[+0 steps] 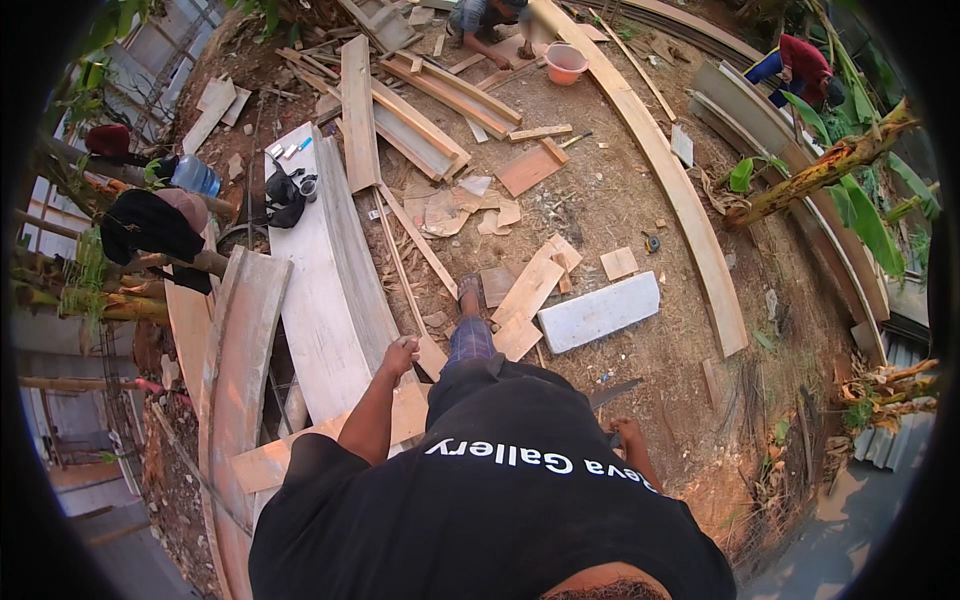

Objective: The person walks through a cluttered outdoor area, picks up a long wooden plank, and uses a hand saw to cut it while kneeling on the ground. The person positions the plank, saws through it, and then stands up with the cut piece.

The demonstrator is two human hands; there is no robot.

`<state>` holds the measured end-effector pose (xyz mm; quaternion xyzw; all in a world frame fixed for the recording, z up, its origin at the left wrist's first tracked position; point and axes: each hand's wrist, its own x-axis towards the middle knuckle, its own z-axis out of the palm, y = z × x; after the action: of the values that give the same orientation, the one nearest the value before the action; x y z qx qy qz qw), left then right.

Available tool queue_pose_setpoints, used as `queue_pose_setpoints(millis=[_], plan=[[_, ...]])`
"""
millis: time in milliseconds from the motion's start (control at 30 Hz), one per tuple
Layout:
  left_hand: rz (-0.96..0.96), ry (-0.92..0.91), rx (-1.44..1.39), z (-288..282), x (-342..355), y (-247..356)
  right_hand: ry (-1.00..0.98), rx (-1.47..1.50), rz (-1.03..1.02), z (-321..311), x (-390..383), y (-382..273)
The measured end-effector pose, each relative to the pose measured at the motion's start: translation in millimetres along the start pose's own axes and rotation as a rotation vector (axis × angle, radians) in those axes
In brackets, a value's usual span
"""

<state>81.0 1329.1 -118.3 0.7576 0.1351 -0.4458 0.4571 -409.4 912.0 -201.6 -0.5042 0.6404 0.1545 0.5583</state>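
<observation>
My left hand point(402, 355) is raised over the planks on the left, its fingers curled closed; whatever they hold, if anything, is too small to make out. Low at my right side, my right hand point(630, 438) is closed around the handle of what looks like a handsaw. The saw's dark blade point(615, 391) points forward over the dirt, and my body partly hides the grip. Below my left forearm lies a light wooden board point(408, 412). Ahead of my foot are short wood offcuts point(528, 290), beside a long white block point(600, 312).
Long boards point(325, 300) lie along the left. A curved plank point(690, 215) runs down the right, near a tape measure point(652, 243). Farther off are an orange bucket point(566, 66), a crouching co-worker point(482, 22) and another person in red point(803, 62). A banana stem point(830, 165) leans in.
</observation>
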Motion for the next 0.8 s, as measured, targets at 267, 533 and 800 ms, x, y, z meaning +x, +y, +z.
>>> queue_pose_setpoints(millis=[267, 533, 800], plan=[[-0.112, -0.173, 0.279, -75.6, 101.7, 30.3, -0.099, -0.085, -0.115, 79.4, 44.3, -162.1], [0.022, 0.142, 0.271, -192.0, 200.4, 180.9, -0.113, 0.011, -0.317, 192.6, 29.4, -475.1], [0.234, 0.121, 0.043, -168.8, 287.2, 336.4, -0.149, -0.017, -0.274, 203.1, 59.2, -550.0]])
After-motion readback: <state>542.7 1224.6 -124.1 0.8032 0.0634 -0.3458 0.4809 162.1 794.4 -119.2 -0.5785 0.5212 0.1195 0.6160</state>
